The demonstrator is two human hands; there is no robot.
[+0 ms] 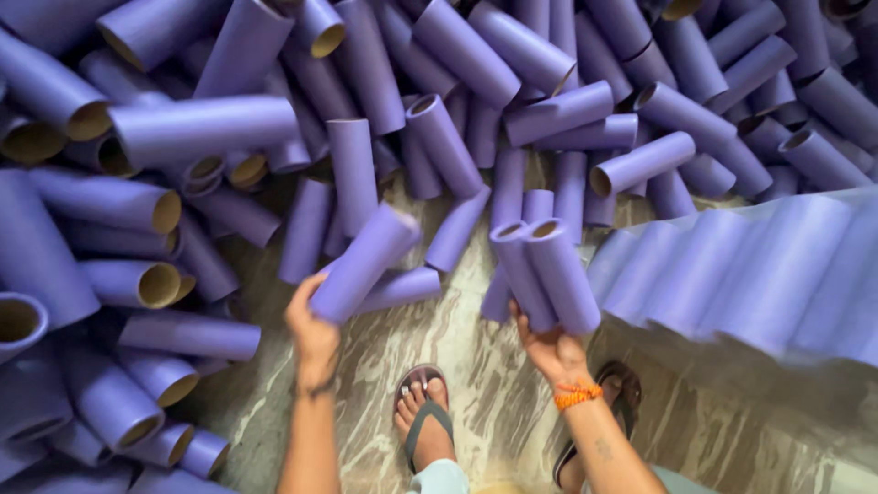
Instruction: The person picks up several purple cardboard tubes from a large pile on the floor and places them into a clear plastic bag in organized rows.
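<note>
My left hand (pixel 313 337) grips one purple cardboard tube (pixel 366 261) by its lower end, tilted up to the right above the floor. My right hand (pixel 552 351), with an orange thread band at the wrist, holds two purple tubes (pixel 546 274) side by side, their open ends pointing away from me. A loose tube (pixel 402 287) lies on the floor between the two hands.
A big heap of purple tubes (pixel 219 128) covers the floor ahead and to the left. A neat row of tubes (pixel 750 265) lies side by side at the right. My feet in sandals (pixel 423 423) stand on the marbled stone floor (pixel 476 366).
</note>
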